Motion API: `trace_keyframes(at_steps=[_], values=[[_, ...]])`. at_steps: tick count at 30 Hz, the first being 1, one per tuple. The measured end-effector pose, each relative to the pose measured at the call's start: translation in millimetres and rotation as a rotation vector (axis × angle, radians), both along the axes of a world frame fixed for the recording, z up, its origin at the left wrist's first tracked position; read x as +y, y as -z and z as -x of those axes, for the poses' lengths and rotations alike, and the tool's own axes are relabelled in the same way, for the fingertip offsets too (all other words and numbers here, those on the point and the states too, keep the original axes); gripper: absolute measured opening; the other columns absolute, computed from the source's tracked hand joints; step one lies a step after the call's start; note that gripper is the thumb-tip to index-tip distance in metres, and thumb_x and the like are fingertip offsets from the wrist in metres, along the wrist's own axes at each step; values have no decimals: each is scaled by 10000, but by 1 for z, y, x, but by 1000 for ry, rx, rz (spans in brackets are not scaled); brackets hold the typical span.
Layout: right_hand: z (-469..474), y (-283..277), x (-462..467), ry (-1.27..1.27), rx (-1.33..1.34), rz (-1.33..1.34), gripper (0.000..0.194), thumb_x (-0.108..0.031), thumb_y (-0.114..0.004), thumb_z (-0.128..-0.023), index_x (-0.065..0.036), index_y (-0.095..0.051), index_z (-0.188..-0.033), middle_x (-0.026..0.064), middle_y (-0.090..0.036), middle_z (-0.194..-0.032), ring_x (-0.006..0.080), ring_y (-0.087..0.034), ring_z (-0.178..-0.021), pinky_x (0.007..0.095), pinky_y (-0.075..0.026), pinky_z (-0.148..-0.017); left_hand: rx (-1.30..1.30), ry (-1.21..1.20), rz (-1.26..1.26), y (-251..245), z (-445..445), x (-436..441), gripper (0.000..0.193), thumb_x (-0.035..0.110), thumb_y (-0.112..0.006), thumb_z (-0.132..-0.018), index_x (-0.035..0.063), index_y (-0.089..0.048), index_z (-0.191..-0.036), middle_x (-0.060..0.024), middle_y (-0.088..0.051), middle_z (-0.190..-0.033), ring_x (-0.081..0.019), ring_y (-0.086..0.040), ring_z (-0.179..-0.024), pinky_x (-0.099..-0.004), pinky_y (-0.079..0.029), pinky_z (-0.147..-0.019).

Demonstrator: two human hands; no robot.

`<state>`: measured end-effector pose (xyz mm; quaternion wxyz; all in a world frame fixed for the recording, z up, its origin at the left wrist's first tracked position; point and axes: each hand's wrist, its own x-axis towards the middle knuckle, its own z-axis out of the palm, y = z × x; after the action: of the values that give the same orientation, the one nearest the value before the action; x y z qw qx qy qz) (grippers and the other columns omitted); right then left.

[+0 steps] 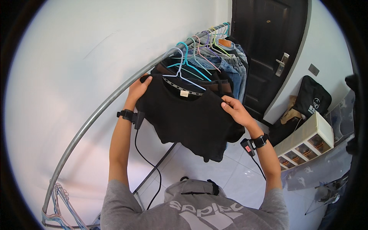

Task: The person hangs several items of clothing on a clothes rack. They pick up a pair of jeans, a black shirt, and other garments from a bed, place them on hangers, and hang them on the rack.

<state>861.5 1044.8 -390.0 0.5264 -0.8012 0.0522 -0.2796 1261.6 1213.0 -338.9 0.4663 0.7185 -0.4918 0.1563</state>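
A black short-sleeved top (184, 120) hangs on a pale lavender hanger (180, 67), whose hook loops over the metal rail (112, 95). My left hand (140, 87) pinches the top at its left shoulder, thumb in front. At the opposite shoulder, my right hand (234, 110) grips the fabric between thumb and fingers. A small pale label (184, 93) shows inside the neckline, below a patterned band. The hanger's outer ends are hidden under the cloth.
Behind the top, jeans (240, 74) and other clothes hang on coloured hangers. Several bare hangers (59, 201) hang at the rail's near end. A dark door (264, 43) stands beyond. To the right are a white drawer unit (304, 138) and a black bag (312, 96).
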Motion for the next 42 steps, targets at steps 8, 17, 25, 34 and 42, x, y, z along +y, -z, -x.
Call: trace_keyframes(at_steps=[8,17,25,34,42], values=[[-20,-13,2,79,-38,19,209,-208,-532,-1032,-7,-572,-990,-13,-523,-840,66,-459,-809,262,-409,-730,-95,119,42,-13,-30,-31,175,173,-718,-851,18,-691,-926,-158,-682,-940,-319,-643,-881,-392,-507,-816],[-31,-6,0,147,-10,164,229,-208,-559,-1009,19,-593,-1006,43,-559,-819,107,-505,-782,298,-443,-717,68,86,-200,23,-55,-46,329,356,-651,-935,65,-663,-1088,-103,-682,-995,-236,-630,-998,-350,-455,-931],[-30,-4,-1,182,-23,164,215,-192,-608,-974,17,-614,-1026,69,-630,-838,120,-555,-773,297,-459,-700,93,324,-94,11,-31,-45,277,267,-611,-969,33,-646,-1113,-87,-668,-1074,-216,-602,-1101,-335,-416,-1013],[-32,-6,8,412,34,294,263,-244,-631,-960,4,-621,-1047,133,-673,-835,250,-651,-745,342,-497,-700,95,223,-29,37,-46,-46,295,240,-625,-958,35,-644,-1168,-116,-672,-1167,-249,-594,-1184,-344,-406,-1042],[-43,-21,34,642,-202,557,272,-70,-695,-845,-9,-626,-1101,139,-645,-970,317,-604,-938,382,-481,-835,10,136,30,62,-44,-17,445,142,-645,-924,38,-541,-1345,-143,-578,-1361,-303,-505,-1322,-420,-362,-1118]])
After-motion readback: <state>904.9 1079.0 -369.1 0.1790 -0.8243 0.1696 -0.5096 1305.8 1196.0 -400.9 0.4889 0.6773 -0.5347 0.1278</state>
